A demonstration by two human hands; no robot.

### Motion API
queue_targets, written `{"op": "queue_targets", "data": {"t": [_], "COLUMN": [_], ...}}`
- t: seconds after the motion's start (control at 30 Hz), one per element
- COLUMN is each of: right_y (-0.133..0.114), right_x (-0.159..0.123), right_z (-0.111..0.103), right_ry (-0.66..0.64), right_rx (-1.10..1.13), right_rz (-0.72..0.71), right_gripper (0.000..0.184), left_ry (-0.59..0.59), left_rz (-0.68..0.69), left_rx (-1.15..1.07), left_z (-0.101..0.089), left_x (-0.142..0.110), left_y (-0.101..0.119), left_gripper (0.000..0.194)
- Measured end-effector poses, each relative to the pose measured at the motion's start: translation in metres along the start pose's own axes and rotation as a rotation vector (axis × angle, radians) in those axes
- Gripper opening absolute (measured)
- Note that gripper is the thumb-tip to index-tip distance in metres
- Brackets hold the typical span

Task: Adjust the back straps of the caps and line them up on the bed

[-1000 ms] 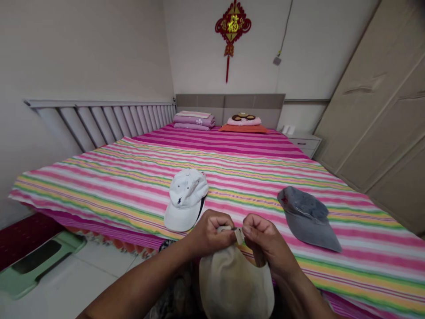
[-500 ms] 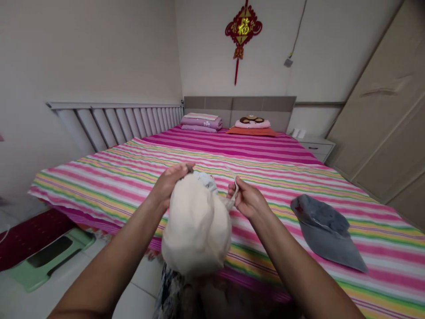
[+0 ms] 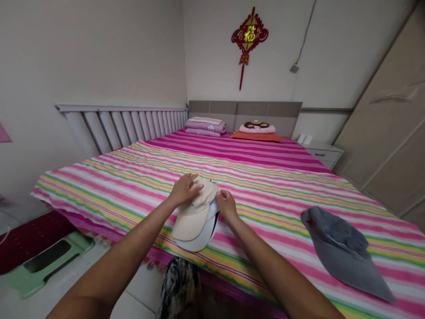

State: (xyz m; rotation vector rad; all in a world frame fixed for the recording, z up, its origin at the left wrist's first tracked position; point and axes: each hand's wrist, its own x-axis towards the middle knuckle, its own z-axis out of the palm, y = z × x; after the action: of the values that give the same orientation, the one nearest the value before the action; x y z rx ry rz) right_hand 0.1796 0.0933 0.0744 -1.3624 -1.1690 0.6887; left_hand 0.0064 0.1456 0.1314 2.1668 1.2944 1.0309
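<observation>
A beige baseball cap [image 3: 205, 195] rests on top of a pale cap [image 3: 199, 242] on the striped bed sheet, both brims pointing toward me. My left hand [image 3: 186, 189] lies on the left side of the beige cap's crown, fingers spread and thumb apart. At the right edge of the caps, my right hand [image 3: 227, 204] has its fingers closed on the beige cap's rim. Whether they also catch the pale cap is hidden. Off to the right lies a grey cap [image 3: 343, 248] with a red star, apart from both hands.
The bed's striped sheet [image 3: 109, 177] spreads around the caps. Folded purple bedding [image 3: 206, 127] and a pink pillow [image 3: 257, 128] sit by the headboard [image 3: 265, 113]. A white railing [image 3: 126, 122] borders the left. A green stool [image 3: 49, 261] stands on the floor.
The beige cap has come down onto the bed and turned brim toward me, over the pale cap. My left hand has loosened onto its crown; my right hand has moved from a strap to its edge.
</observation>
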Motion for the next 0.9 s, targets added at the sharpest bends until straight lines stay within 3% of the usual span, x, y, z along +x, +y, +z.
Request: {"op": "queue_targets", "data": {"t": [0.07, 0.17, 0.3, 0.4, 0.53, 0.6, 0.7, 0.73, 0.77, 0.83, 0.9], "right_y": [0.012, 0.022, 0.031, 0.036, 0.037, 0.037, 0.042, 0.045, 0.049, 0.059, 0.067], "right_x": [-0.017, -0.03, -0.033, -0.039, -0.062, -0.08, -0.111, -0.12, -0.128, -0.138, -0.14], "right_z": [0.011, 0.018, -0.006, -0.058, -0.165, -0.222, -0.29, -0.305, -0.317, -0.327, -0.327], "right_ry": [0.004, -0.036, -0.048, 0.042, 0.36, 0.533, 0.869, 0.91, 0.94, 0.96, 0.936], "right_rx": [-0.049, -0.099, -0.187, -0.273, -0.433, -0.498, -0.541, -0.45, -0.326, -0.089, 0.093], "right_rz": [-0.018, -0.023, -0.036, -0.059, -0.004, 0.07, 0.358, 0.584, 0.691, 0.756, 0.701], "right_gripper": [0.021, 0.018, 0.013, 0.018, 0.03, 0.041, 0.059, 0.061, 0.058, 0.037, 0.013], "left_ry": [0.023, 0.01, -0.063, -0.072, 0.069, 0.168, 0.216, 0.199, 0.174, 0.116, 0.076], "left_rz": [0.079, 0.226, 0.404, 0.397, 0.456, 0.563, 0.707, 0.73, 0.749, 0.763, 0.742], "left_rx": [0.325, 0.583, 0.695, 0.701, 0.639, 0.541, 0.375, 0.347, 0.328, 0.281, 0.205], "left_z": [0.016, 0.041, 0.067, 0.072, 0.062, 0.06, 0.069, 0.075, 0.082, 0.097, 0.112], "left_x": [-0.018, -0.037, -0.047, -0.047, -0.064, -0.088, -0.132, -0.146, -0.158, -0.177, -0.188], "left_y": [-0.001, 0.004, 0.009, 0.006, 0.0, -0.002, -0.006, -0.007, -0.008, -0.01, -0.01], "left_gripper": [0.067, 0.062, 0.049, 0.045, 0.046, 0.041, 0.038, 0.038, 0.039, 0.039, 0.039]}}
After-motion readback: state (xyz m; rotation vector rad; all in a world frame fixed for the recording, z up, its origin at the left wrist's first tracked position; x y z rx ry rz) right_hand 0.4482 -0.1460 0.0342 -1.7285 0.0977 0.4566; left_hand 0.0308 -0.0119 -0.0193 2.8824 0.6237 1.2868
